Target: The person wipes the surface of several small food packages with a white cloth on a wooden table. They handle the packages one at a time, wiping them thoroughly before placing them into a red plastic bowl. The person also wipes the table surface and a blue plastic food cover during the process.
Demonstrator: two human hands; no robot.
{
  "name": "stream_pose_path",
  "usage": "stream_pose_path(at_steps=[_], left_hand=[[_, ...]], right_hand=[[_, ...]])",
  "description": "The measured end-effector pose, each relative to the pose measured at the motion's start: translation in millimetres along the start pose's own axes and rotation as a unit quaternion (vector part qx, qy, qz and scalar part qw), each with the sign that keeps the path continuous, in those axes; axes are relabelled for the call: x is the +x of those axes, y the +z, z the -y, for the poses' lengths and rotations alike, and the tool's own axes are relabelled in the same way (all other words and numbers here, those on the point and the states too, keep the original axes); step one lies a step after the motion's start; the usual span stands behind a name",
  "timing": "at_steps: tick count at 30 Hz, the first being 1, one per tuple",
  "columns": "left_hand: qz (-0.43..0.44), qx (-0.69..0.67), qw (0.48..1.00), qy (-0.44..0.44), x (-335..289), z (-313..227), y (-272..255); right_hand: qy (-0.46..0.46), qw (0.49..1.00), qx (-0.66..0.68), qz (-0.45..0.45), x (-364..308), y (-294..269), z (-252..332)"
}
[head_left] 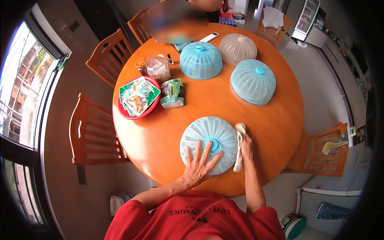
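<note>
Close to me on the round wooden table [208, 94] sits a light blue plastic mesh food cover [191, 134], dome-shaped with a round knob on top. My left hand [198, 166] lies spread over its near side, fingers apart around the knob. At the cover's right edge, my right hand [246, 150] grips a whitish cloth [239, 154], which is against or right beside the cover's rim; I cannot tell whether it touches. Part of the cloth is hidden by the fingers.
Farther back stand two blue food covers [201, 64] [253, 84] and a clear one [238, 48]. At left are a red basin [138, 117] with packets, a tissue pack [172, 94], a plastic jar [158, 68] and a small jar [141, 65]. Wooden chairs [96, 136] surround the table; a person [206, 5] is beyond.
</note>
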State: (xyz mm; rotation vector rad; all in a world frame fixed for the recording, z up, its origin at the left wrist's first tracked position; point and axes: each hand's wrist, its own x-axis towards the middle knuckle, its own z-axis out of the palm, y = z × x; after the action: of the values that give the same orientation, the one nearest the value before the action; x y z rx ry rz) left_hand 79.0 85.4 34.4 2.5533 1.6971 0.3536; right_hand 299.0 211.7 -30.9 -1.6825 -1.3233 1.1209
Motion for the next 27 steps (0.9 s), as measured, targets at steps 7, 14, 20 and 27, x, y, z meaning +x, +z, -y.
stream_pose_path(at_steps=[7, 14, 20, 27], left_hand=[[0.01, -0.017, 1.0, 0.006, 1, 0, -17], [-0.062, -0.172, 0.983, -0.025, 58, 69, -44], [0.004, -0.095, 0.994, 0.057, 75, 82, -21], [-0.016, -0.07, 0.991, -0.115, 43, 56, -21]], right_hand=[[-0.027, 0.995, -0.014, -0.097, -116, 29, -13], [-0.362, 0.893, -0.211, -0.166, -125, 18, 40], [-0.393, 0.871, -0.269, -0.118, -109, 25, 62], [-0.414, 0.866, -0.264, -0.089, -67, 22, 80]])
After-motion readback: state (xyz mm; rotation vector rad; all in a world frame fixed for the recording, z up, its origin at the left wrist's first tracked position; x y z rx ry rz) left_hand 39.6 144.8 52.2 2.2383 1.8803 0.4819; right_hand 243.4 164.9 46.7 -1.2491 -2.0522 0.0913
